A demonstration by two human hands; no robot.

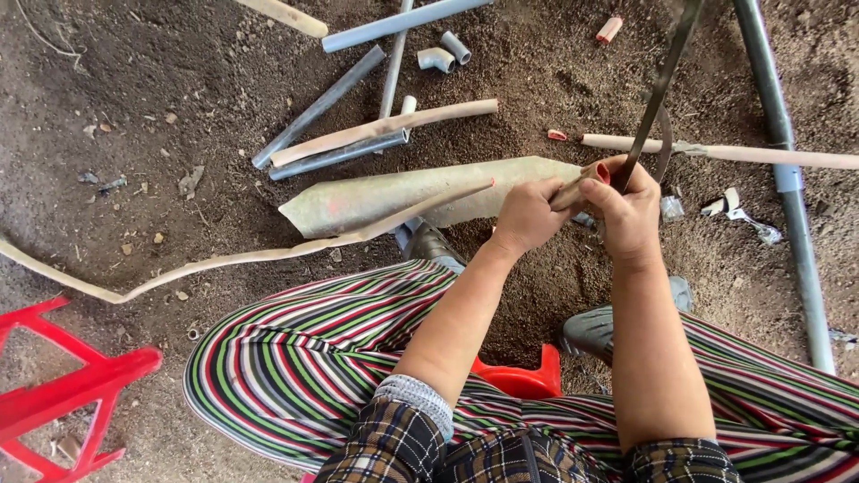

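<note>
Above dirt floor (179, 89): left hand (523, 215), right hand (631, 210) grip hose end (582, 183).

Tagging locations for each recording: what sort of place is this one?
Probably an outdoor or shed work spot with a bare dirt floor. Grey pipes and pipe elbows lie scattered on it, beside a red plastic stool.

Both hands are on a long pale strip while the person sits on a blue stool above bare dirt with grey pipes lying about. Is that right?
Not quite: the stool is red, not blue, as the head view shows between the striped trousers. The rest holds: the left hand and right hand grip the long pale strip, and grey pipes lie on the dirt.
</note>
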